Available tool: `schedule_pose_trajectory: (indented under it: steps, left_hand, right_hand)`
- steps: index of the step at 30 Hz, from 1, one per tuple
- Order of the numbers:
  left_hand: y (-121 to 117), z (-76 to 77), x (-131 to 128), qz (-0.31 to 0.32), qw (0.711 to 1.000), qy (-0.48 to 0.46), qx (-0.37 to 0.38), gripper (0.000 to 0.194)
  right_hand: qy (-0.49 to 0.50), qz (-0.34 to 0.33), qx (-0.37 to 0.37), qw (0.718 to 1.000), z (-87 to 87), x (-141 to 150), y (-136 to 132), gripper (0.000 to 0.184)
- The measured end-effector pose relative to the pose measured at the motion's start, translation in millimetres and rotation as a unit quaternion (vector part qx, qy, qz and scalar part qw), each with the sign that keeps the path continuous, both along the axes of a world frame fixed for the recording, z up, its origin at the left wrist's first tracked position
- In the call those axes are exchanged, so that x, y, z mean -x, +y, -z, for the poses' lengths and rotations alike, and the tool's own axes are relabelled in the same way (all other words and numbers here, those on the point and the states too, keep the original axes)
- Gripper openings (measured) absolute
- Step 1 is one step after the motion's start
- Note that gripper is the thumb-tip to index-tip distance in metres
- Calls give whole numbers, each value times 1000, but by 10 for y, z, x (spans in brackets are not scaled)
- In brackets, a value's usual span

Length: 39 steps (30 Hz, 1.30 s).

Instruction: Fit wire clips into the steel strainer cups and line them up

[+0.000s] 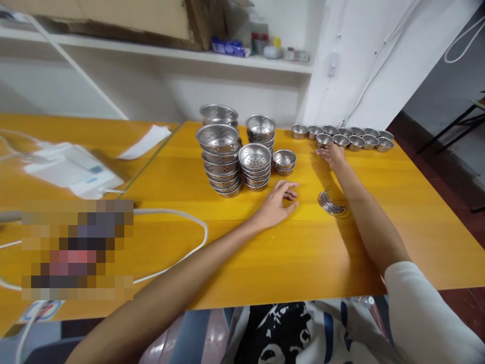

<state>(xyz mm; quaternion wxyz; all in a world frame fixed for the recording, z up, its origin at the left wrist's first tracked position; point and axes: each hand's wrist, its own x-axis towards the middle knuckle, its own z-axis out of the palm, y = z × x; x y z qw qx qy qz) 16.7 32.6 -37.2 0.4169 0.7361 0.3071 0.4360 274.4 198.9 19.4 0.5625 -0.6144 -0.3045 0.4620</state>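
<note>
My left hand (279,203) hovers over the table with its fingers apart and curved, holding nothing. It is just in front of a short stack of perforated metal cups (284,162). My right hand (332,154) reaches forward to the front row of small metal cups, its fingers stretched out to the left. They are right at the leftmost front cup (325,139); whether they touch it I cannot tell. Below that hand lies a bundle of thin curved metal wires (332,205). Taller stacks of perforated metal bowls (222,162) and smaller bowls (255,164) stand left of centre.
Two rows of small metal cups (356,132) line the back right of the orange table (265,263). At left are a white device (76,169), a paper strip (146,141), a white cable (206,230) and a blurred-out patch. Behind runs a shelf (151,50) with a cardboard box.
</note>
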Motion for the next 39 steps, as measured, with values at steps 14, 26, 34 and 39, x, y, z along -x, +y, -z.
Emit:
schedule_pose_trajectory:
  steps: [14, 26, 34, 39]
  left_hand:
    - [-21, -95, 6, -5, 1000, -3, 9, 27]
    - [-49, -71, -17, -27, 998, -31, 43, 110]
    - [-59, -180, 54, -15, 995, 85, 49, 97]
    - [-89, -254, 76, 6, 992, 120, 34, 85]
  right_hand:
    - [-509, -368, -238, 741, -277, 517, -694, 6]
    - [-467, -402, -270, 740, -615, 130, -1316, 18]
    - [-577, -399, -60, 710, -576, -45, -1667, 35]
    - [-669, -334, 84, 659, -499, -25, -1676, 10]
